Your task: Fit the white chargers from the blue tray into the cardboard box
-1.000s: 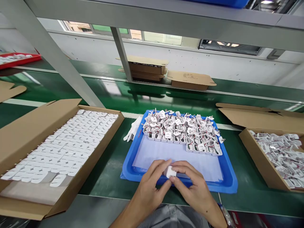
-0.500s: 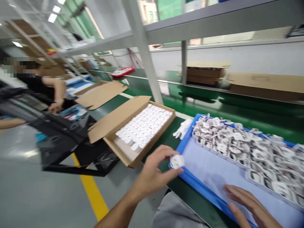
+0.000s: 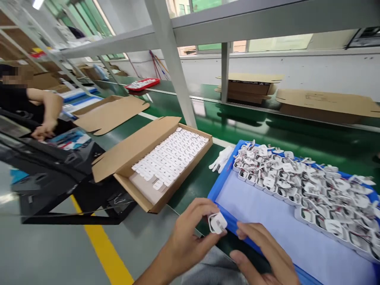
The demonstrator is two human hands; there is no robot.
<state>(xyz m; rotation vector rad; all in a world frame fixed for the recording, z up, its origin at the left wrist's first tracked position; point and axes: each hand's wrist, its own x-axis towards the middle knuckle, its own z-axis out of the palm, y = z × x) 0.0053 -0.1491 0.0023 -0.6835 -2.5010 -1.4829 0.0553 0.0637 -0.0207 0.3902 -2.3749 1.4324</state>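
One white plug (image 3: 217,223) pinched in left hand (image 3: 190,241) fingertips, over tray (image 3: 221,186) corner; right hand (image 3: 264,253) open, just beside. Light pinch: plug may slip, fall off worktop.

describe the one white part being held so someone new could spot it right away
Find the blue tray on the green bench. Just off its near left corner, the left hand pinches a small white plug-shaped part. Unlike the parts piled in the tray, it is alone and lifted in fingertips.
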